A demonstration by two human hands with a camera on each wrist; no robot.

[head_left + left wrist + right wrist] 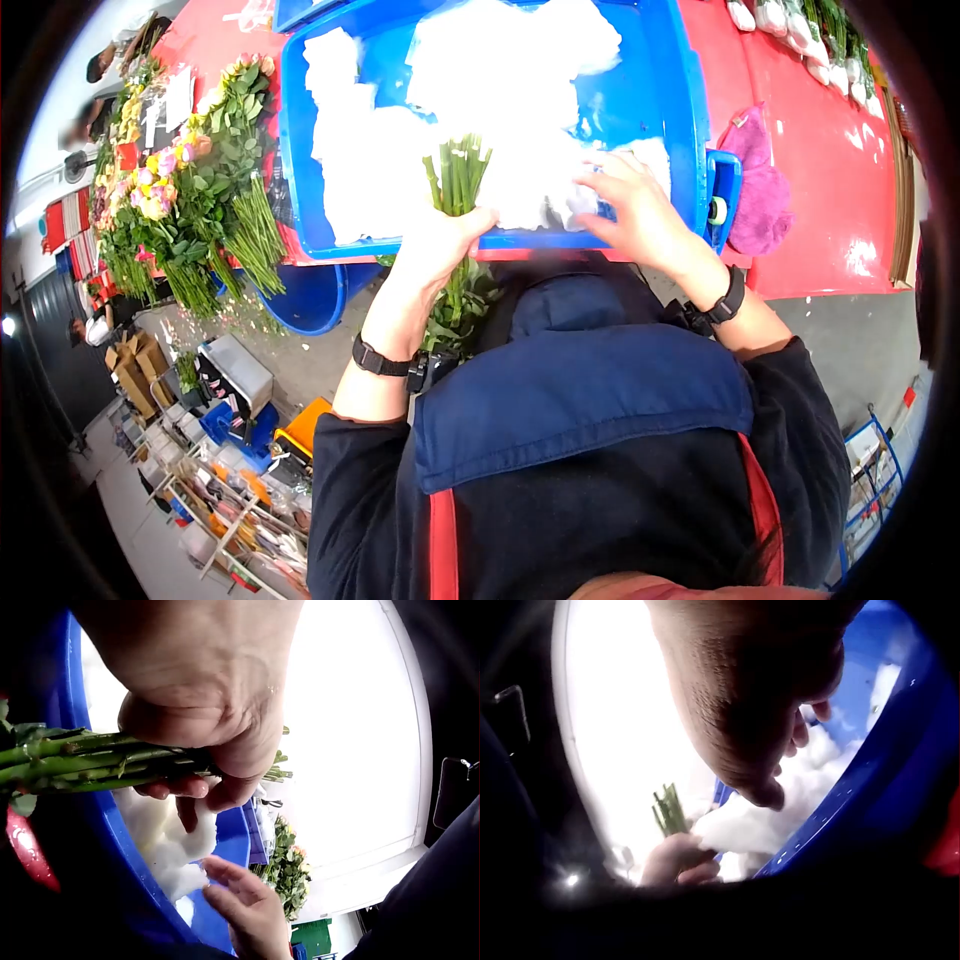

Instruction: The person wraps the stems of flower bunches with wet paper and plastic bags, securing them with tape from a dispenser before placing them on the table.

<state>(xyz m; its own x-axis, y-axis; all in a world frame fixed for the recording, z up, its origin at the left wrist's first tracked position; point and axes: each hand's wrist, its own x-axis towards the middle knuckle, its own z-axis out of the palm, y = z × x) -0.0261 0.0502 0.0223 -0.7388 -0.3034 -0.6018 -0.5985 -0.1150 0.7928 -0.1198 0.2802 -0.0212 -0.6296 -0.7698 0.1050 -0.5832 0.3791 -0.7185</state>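
My left hand [437,243] grips a bunch of green flower stems [460,177] at the near edge of a blue tub [297,180]. The cut ends point away over the tub, and the leaves hang below the hand. In the left wrist view, the fingers wrap round the stems [82,761]. Inside the tub lie white, wet-looking cotton wads [510,90]. Over its near right part is my right hand [640,212], fingers spread and bent a little, thumb apart. In the right wrist view, the right thumb and fingertips are right at the white cotton [810,776].
Bunches of roses [160,185] lie on the red table [830,190] to the left. A pink cloth [757,185] sits by the tub's right handle. White-wrapped flower heads [800,30] lie far right. Below the table's edge stands a blue bucket [310,300].
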